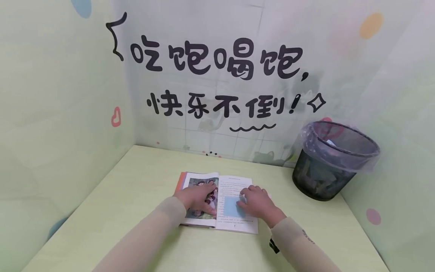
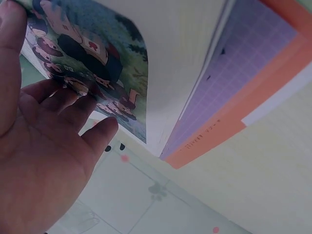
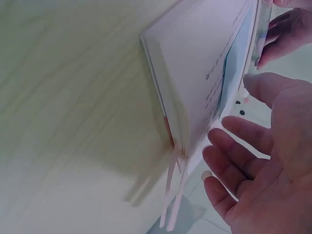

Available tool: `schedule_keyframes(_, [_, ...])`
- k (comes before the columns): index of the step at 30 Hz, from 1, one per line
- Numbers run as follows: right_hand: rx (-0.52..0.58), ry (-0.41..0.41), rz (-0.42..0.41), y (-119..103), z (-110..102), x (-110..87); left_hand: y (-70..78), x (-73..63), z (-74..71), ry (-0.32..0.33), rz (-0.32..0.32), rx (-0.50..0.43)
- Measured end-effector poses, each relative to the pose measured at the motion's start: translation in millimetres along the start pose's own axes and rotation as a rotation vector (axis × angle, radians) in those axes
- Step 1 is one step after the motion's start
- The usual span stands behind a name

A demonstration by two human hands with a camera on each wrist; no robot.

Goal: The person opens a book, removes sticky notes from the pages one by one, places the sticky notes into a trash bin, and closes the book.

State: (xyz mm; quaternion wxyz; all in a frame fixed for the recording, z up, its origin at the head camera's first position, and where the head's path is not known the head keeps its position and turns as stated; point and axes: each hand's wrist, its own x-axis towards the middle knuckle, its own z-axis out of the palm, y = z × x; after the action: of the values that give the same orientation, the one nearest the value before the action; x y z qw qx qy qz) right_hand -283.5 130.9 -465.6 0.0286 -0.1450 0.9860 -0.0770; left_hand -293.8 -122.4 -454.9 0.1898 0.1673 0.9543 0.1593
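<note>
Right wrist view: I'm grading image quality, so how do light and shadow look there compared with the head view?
Right wrist view: dim and slightly hazy, with the open book's ribbons casting soft shadows on the table; head view: brighter, with faint, soft shadow beside the left sleeve.

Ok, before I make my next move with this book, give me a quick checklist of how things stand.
1. Book lying open: ok.
2. Left hand on the picture page: ok.
3. Blue sheet on the text page: ok.
4. Right hand clear of the blue sheet: not ok, its thumb overlaps it in the head view.
5. Blue sheet stuck down: cannot tell.
6. Bin apart from the book: ok.
</note>
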Motion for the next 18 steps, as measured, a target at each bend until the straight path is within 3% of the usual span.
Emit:
schedule_keyframes(11, [0.057, 0.011, 0.011, -0.4, 6.5, -2.5, 4.3, -5.2, -1.5, -0.002, -0.008, -0.041])
schedule_keyframes(18, [0.052, 0.080, -0.058, -3.3, 4.4, -8.9, 3.2, -4.4, -0.5, -0.002, -0.009, -0.026])
